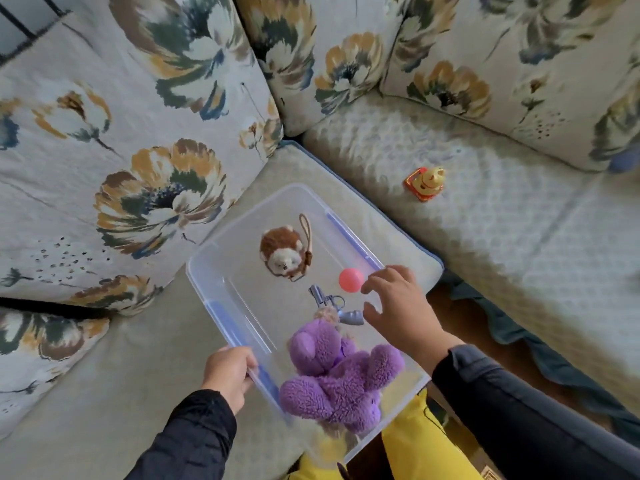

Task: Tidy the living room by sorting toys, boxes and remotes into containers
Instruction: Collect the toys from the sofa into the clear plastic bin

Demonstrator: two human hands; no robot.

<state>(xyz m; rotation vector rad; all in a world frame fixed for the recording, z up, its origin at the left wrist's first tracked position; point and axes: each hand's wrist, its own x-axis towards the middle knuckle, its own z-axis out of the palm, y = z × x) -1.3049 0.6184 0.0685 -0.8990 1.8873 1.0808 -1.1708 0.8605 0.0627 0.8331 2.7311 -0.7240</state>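
Note:
A clear plastic bin (pixel 221 271) with blue latches rests on the sofa seat, its near end sticking out past the edge. Inside lie a brown and white plush toy (pixel 282 249), a pink ball (pixel 351 279), a small grey toy revolver (pixel 332 304) and a purple teddy bear (pixel 339 379). My left hand (pixel 228 372) grips the bin's near left rim. My right hand (pixel 398 306) hovers over the bin's right side beside the ball, fingers spread and holding nothing. A small gold and red cat figurine (pixel 426 183) stands on the seat to the right.
Floral cushions (pixel 138 133) line the sofa back and left side. The quilted seat cover (pixel 502 237) stretches right. Something yellow (pixel 408 448) shows under the bin's near end. A dark floor gap lies between the two seat sections.

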